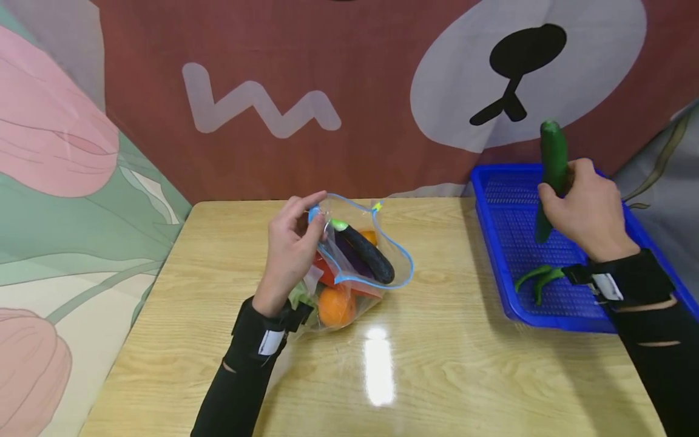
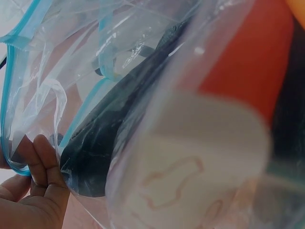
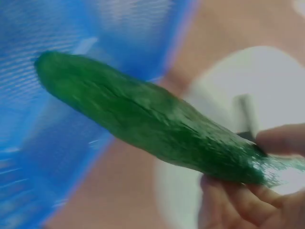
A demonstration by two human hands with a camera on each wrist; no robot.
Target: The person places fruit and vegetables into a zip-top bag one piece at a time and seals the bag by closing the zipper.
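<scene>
My left hand [image 1: 292, 243] pinches the blue-edged mouth of a clear zip bag [image 1: 411, 267], which gapes to the right. Inside it show a dark eggplant [image 1: 367, 252] with a green cap, an orange [image 1: 335, 306], something red and something pale green. Seen from the left wrist, fingertips [image 2: 45, 167] hold the bag's rim next to the eggplant's dark end [image 2: 88, 167]. Over the blue basket, my right hand [image 1: 592, 209] grips a green cucumber [image 1: 554, 152], held nearly upright between thumb and fingers. The right wrist view shows most of the cucumber [image 3: 143, 112] and its bumpy skin.
The blue plastic basket [image 1: 489, 255] stands at the table's right, with green peppers [image 1: 548, 280] in its near part. A printed cloth [image 1: 371, 164] hangs right behind the wooden table [image 1: 437, 376]. Another patterned cloth [image 1: 147, 200] hangs along the left side.
</scene>
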